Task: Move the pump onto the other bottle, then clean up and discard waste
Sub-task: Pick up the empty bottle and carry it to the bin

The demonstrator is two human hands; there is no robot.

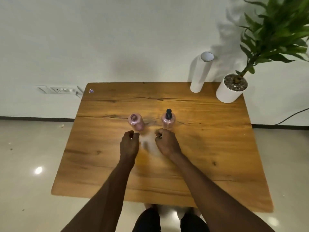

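Two pink bottles stand upright mid-tabletop (200,148), well apart: the right bottle (168,122) carries the black pump (168,113), the left bottle (135,122) has a bare open neck, ready, I judge, to receive it. My left hand (129,144) and right hand (167,143) hover just short of them, fingers (158,133) loosely curled, grasping nothing. A paper roll (199,72) waits beside the potted plant (232,88), likely for wiping.
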